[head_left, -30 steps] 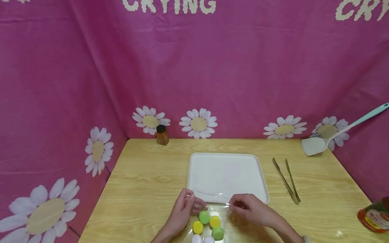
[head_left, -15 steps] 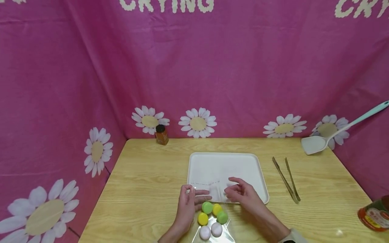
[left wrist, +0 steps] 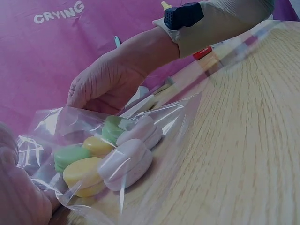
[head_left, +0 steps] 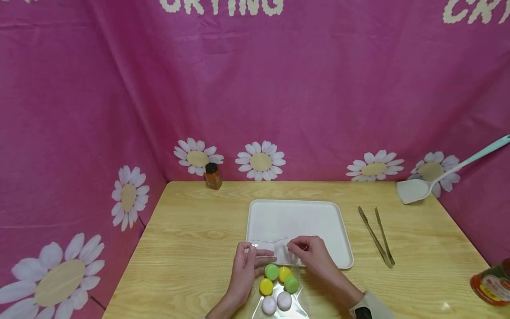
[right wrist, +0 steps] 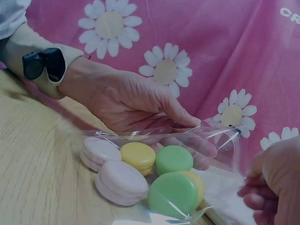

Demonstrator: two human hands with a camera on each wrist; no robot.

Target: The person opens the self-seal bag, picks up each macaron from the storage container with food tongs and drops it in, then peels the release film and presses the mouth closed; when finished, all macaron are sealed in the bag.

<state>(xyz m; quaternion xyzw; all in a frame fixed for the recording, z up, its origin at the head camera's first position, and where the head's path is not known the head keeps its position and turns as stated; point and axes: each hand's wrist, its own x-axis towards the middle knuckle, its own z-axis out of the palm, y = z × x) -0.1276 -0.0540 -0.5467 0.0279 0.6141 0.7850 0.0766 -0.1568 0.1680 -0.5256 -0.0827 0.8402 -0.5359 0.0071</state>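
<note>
A clear plastic bag (left wrist: 180,122) holds several macarons: green (head_left: 272,271), yellow (head_left: 266,286) and pale lilac (head_left: 268,305). My left hand (head_left: 244,272) pinches the bag's left edge near its top, its other fingers stretched behind the film, as the right wrist view shows. On the other side my right hand (head_left: 312,254) has thumb and fingertips together at the bag's top right edge, pinching the film. That top part, marked by a thin dashed line, overlaps the front of a white tray (head_left: 299,221). The right fingertips are hidden in the left wrist view.
Metal tongs (head_left: 376,239) lie spread to the right of the tray. A white spatula (head_left: 414,190) with a mint handle rests at the back right corner. One small brown jar (head_left: 213,177) stands at the back left, and a red-labelled bottle (head_left: 494,283) sits far right.
My right hand came off the bag's corner, spread its fingers over the tray, then closed them on the top edge. The bag shifted slightly toward the tray; my left hand kept its hold.
</note>
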